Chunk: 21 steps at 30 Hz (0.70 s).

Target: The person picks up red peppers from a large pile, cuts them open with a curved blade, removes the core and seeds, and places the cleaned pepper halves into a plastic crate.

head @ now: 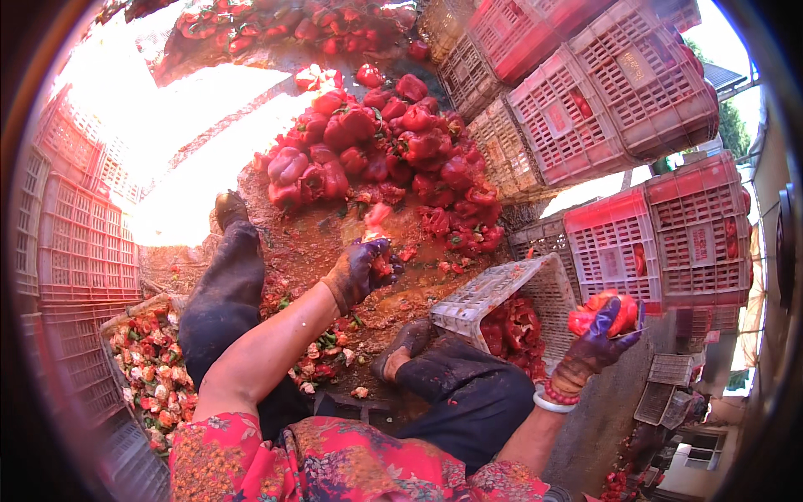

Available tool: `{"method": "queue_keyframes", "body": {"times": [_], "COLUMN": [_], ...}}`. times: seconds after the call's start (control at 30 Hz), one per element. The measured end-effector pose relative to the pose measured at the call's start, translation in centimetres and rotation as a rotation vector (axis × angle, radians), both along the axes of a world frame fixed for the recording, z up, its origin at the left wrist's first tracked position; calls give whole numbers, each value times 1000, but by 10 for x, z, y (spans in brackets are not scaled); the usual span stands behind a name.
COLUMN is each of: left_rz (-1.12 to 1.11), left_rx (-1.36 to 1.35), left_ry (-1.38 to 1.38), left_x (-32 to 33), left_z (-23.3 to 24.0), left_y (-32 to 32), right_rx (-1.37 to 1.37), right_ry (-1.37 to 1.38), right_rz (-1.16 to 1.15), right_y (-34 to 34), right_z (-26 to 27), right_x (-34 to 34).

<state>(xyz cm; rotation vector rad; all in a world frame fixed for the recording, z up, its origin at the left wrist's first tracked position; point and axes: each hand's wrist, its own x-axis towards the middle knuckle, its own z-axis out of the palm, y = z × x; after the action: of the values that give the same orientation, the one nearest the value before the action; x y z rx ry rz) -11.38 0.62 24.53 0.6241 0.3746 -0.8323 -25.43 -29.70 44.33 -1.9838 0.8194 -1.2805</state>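
My left hand, in a dark stained glove, is closed around red and whitish pepper pieces; they are blurred, so their exact shape cannot be told. My right hand, also gloved, holds a red bell pepper out at the right, above the ground beside the crates. Past my left hand lies a large heap of red bell peppers on the wet, seed-covered floor. Between my hands, a tilted pale plastic crate holds opened red peppers.
A container of pepper cores and scraps stands beside my left leg. More scraps lie between my legs. Red crates are stacked at the left and the right. Further peppers lie beyond the heap.
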Motion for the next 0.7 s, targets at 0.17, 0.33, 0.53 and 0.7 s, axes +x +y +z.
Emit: {"method": "queue_keyframes", "body": {"times": [0.17,0.33,0.53,0.7], "left_rz": [-101,-290,-586,-171], "left_rx": [-76,-136,56,886], "left_ry": [-83,-221,-572,-1246], "left_x": [-1,4,10,6], "left_z": [38,46,129,65], "left_y": [7,34,25,20], "right_rx": [-111,331,926,889], "right_ry": [724,835,747,862], "right_rz": [65,716,1397,1271], "right_y": [-124,29,110,148], "right_z": [-37,-21,-87,-107], "right_x": [-75,30,85,92]}}
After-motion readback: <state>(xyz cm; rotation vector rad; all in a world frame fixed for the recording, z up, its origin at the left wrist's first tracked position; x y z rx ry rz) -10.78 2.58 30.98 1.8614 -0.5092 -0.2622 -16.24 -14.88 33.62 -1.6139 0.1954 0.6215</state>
